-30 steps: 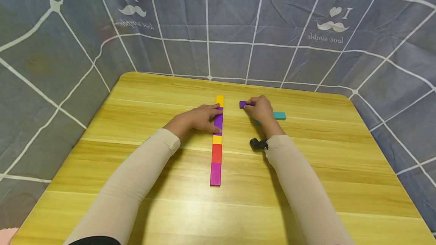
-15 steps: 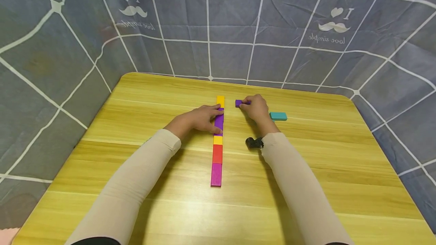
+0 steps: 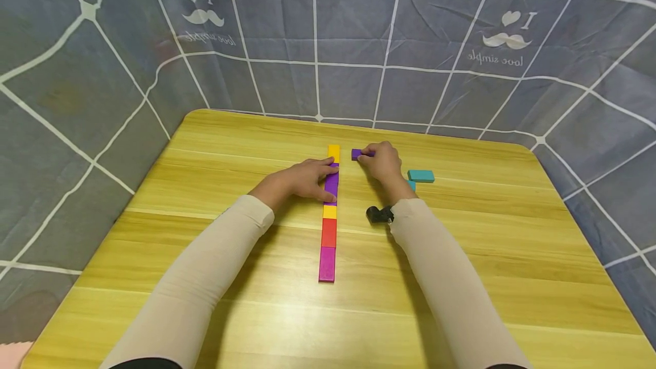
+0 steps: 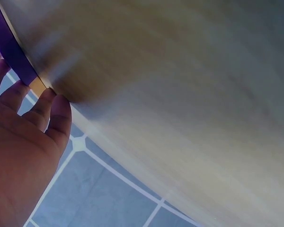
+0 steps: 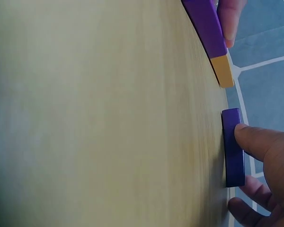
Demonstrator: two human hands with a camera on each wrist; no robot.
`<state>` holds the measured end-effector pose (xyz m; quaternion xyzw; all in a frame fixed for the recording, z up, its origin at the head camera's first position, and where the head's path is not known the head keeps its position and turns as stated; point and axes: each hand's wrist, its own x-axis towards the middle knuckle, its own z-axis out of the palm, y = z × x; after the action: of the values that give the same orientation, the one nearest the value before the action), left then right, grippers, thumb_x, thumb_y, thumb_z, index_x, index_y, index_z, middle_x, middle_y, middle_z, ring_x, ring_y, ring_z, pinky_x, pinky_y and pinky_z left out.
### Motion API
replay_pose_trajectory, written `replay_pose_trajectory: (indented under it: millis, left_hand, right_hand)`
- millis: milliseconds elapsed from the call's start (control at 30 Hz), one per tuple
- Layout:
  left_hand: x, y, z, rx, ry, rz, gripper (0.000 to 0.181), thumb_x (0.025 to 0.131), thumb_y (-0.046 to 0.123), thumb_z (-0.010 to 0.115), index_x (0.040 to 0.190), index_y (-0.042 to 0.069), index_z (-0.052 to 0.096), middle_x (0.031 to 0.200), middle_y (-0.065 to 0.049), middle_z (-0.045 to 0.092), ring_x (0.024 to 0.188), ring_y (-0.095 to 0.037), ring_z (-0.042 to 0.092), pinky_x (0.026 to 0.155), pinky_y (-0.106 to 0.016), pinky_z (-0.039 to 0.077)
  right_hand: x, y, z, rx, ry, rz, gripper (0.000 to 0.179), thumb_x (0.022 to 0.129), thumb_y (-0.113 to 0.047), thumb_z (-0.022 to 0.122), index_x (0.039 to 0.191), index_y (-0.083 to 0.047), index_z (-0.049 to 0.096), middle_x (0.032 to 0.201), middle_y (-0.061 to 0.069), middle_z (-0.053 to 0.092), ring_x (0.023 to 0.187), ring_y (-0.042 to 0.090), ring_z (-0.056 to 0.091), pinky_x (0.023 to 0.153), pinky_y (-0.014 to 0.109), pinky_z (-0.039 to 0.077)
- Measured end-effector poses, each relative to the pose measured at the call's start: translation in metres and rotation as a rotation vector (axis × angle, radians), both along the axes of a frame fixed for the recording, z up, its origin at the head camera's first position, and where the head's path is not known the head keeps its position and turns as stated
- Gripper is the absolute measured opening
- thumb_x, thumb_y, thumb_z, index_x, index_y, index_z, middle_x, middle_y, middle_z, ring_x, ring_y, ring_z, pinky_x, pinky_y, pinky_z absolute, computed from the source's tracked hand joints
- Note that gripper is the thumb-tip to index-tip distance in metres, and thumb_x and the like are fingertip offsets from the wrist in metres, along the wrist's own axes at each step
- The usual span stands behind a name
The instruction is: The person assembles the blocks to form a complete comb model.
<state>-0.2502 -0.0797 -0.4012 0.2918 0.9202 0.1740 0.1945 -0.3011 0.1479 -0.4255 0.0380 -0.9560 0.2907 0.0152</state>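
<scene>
A straight row of flat blocks runs away from me in the head view: a magenta block [image 3: 327, 264], a red block [image 3: 329, 233], a yellow block [image 3: 329, 212], a purple stretch [image 3: 331, 184] and an orange-yellow block [image 3: 334, 151] at the far end. Fingertips of my left hand [image 3: 306, 179] touch the purple stretch, thumb nearer me and the other fingers towards its far end. My right hand [image 3: 383, 163] pinches a separate purple block [image 5: 233, 146] on the table, right of the row's far end and apart from it. Its right part is hidden by the fingers in the head view.
To the right of my right hand lies a teal block [image 3: 421, 176]; part of another teal block [image 3: 412, 185] shows beside the wrist. A black camera [image 3: 379, 214] sits on the right wrist. Behind the wooden table [image 3: 230, 135] hangs a grey gridded cloth [image 3: 277, 27].
My right hand has moved slightly left with the purple block, closer to the row, and uncovered more of the teal blocks. The left hand has stayed in place on the row.
</scene>
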Motion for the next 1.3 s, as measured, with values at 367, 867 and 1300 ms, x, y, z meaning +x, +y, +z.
replay_pose_trajectory:
  millis: [367,867,1300]
  left_hand:
    - [0.001,-0.001,0.001,-0.004,-0.008,0.009,0.089,0.086,0.052,0.072,0.157,0.017,0.032,0.165,-0.006,0.014,0.149,-0.032,0.016,0.119,-0.045,0.019]
    - [-0.002,-0.001,-0.002,-0.003,-0.011,0.011,0.089,0.085,0.053,0.072,0.157,0.017,0.033,0.165,-0.005,0.015,0.149,-0.032,0.017,0.12,-0.044,0.018]
    - [-0.001,0.0,-0.002,-0.004,-0.01,0.009,0.089,0.085,0.053,0.072,0.157,0.016,0.033,0.165,-0.006,0.015,0.149,-0.033,0.017,0.12,-0.044,0.018]
  right_hand:
    - [-0.001,-0.01,0.002,0.007,0.003,0.009,0.023,0.093,-0.028,0.07,0.109,-0.013,0.077,0.116,0.015,0.06,0.112,0.038,0.055,0.093,0.054,0.044]
    - [-0.002,-0.024,0.003,0.014,-0.004,0.039,0.023,0.095,-0.027,0.068,0.112,-0.013,0.076,0.117,0.015,0.059,0.113,0.037,0.054,0.094,0.053,0.043]
    - [-0.001,-0.029,0.001,0.006,-0.002,0.039,0.023,0.096,-0.025,0.067,0.113,-0.013,0.076,0.117,0.013,0.056,0.111,0.036,0.051,0.094,0.053,0.041]
